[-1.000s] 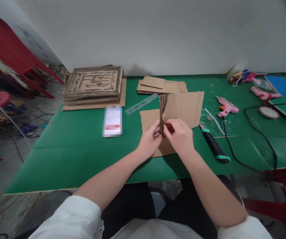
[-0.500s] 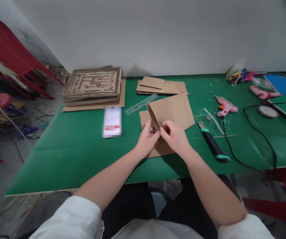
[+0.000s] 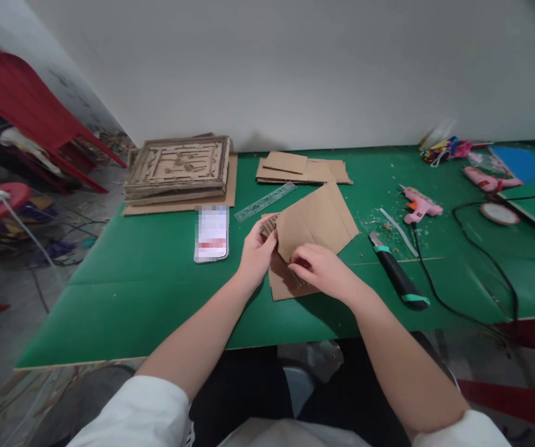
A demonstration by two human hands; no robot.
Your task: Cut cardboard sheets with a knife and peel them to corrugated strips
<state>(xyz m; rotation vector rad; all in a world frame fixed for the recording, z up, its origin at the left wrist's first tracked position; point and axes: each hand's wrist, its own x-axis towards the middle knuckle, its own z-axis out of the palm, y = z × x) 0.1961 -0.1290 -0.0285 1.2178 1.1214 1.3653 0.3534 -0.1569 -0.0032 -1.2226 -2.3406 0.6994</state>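
A brown cardboard sheet [image 3: 316, 220] lies tilted over a second, flat cardboard piece [image 3: 283, 282] on the green table [image 3: 156, 285]. My left hand [image 3: 254, 250] grips the sheet's left edge, where the corrugated end shows. My right hand [image 3: 318, 270] has its fingers curled and pressed on the sheet's lower edge. Both hands hold the same sheet near the table's middle.
A phone [image 3: 211, 234] and a clear ruler [image 3: 265, 202] lie to the left. A cardboard maze board [image 3: 179, 164] and a cardboard stack [image 3: 302, 167] sit at the back. A utility knife [image 3: 395, 273], pink glue gun [image 3: 419, 205] and black cable [image 3: 486, 261] lie right.
The cardboard sheet stood upright on its edge between my hands; it has been lowered and now lies nearly flat, tilted right. My hands moved down and slightly apart with it.
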